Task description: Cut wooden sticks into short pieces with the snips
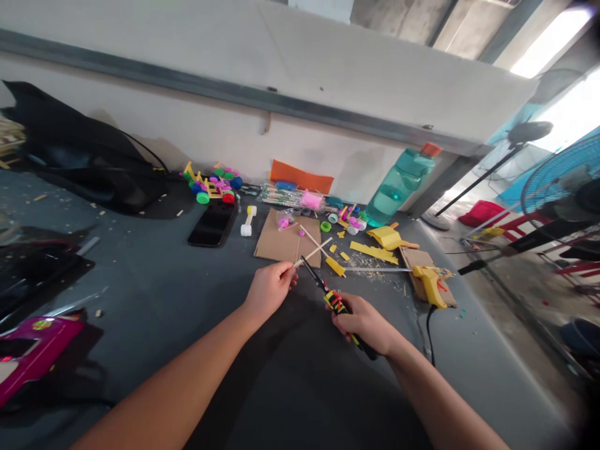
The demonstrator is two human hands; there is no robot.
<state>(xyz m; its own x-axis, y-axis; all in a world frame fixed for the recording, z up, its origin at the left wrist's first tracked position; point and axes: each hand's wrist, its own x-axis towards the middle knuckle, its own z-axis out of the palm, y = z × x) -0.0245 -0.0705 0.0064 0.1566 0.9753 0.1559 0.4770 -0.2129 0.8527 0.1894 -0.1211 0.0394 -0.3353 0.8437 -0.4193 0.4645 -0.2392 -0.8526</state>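
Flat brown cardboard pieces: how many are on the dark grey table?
2: one flat brown cardboard piece beyond the left hand, a second piece beneath the yellow plastic glue gun. More may be hidden.

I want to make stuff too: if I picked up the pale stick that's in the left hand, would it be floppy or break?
The pale stick is probably stiff: it juts straight from the left hand without drooping. It looks very thin, so it's likely light, and might snap if bent hard.
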